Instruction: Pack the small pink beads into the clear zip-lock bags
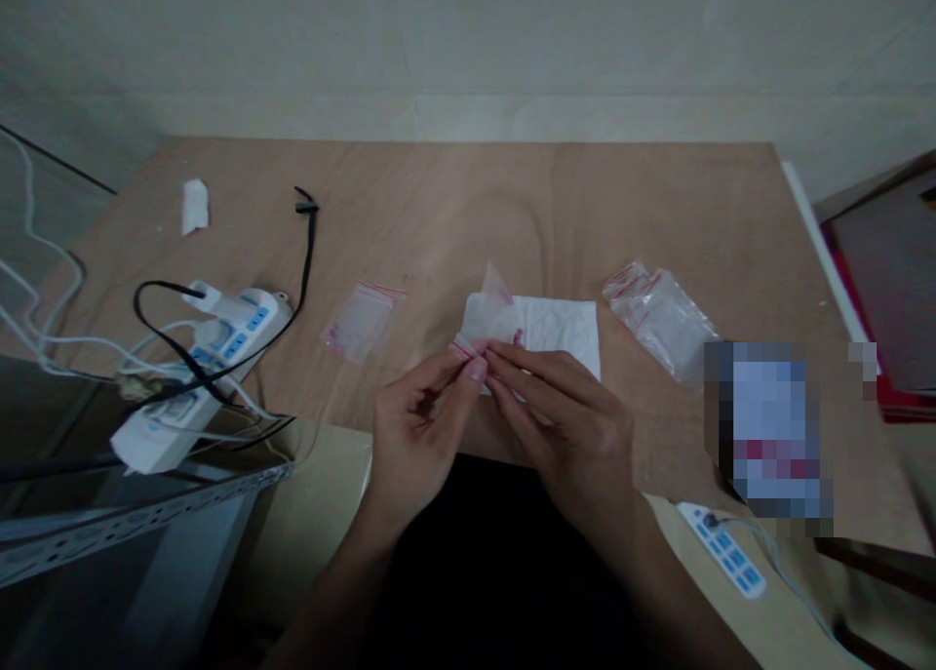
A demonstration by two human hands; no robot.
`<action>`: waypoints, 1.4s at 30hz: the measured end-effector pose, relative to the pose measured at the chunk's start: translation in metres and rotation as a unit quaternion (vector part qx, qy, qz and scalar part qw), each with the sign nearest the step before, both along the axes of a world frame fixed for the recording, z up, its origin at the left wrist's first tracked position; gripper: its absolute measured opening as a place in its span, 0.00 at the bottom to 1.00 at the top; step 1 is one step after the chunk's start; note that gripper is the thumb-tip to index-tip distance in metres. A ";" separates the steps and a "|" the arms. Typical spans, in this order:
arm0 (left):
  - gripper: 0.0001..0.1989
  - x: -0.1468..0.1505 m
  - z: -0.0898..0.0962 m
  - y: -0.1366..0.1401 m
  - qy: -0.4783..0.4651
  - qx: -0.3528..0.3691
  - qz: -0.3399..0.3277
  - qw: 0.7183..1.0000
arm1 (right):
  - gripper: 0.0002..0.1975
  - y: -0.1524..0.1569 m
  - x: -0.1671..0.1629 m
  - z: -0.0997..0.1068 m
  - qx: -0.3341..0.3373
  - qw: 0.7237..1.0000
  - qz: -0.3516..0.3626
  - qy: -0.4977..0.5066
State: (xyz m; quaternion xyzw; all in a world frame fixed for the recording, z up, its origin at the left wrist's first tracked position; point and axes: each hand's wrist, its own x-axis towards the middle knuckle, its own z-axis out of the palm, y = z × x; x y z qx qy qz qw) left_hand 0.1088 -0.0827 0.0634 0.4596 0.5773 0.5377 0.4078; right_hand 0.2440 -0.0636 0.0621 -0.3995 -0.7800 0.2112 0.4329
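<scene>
Just in front of my body, both hands meet over a white sheet of tissue or paper [563, 325]. My left hand [416, 431] pinches the red-striped seal of a small clear zip bag [497, 290] between thumb and fingers. Closed at the same seal are the fingertips of my right hand [566, 407], which partly cover the bag. A few tiny pink-red pieces [519, 336] show beside the right fingers; whether they lie inside the bag I cannot tell. To the left lies another zip bag [362, 321] with small pink-red pieces in one corner.
Several clear zip bags [662, 319] lie in a pile at right, near a blurred-out object [771, 426]. A white power strip [226, 343] with tangled cords sits at the table's left edge. Further back is a white scrap [195, 207]. Another power strip [723, 550] is below the front edge.
</scene>
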 end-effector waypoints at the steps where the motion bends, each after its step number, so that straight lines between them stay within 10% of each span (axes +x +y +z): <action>1: 0.06 0.000 0.000 0.000 -0.015 -0.003 -0.001 1.000 | 0.13 0.000 0.000 0.000 -0.001 1.000 0.001 0.002; 18: 0.05 0.001 -0.004 0.001 -0.050 -0.032 0.005 0.998 | 0.09 -0.007 0.003 -0.002 -0.036 0.999 -0.009 -0.011; 30: 0.09 -0.010 0.021 -0.009 0.234 -0.092 -0.095 0.963 | 0.04 -0.004 0.015 0.001 0.025 0.987 -0.142 -0.074; 34: 0.12 -0.016 0.027 -0.007 0.219 -0.119 -0.145 0.958 | 0.06 0.001 0.027 0.002 -0.052 0.998 -0.011 -0.037; 39: 0.13 -0.017 0.032 -0.003 0.160 -0.124 -0.214 0.956 | 0.50 0.008 0.032 -0.006 -0.190 0.952 0.231 0.068; 42: 0.12 -0.017 0.035 -0.002 0.122 -0.139 -0.254 0.949 | 0.45 0.012 0.030 -0.013 -0.207 0.932 0.266 0.134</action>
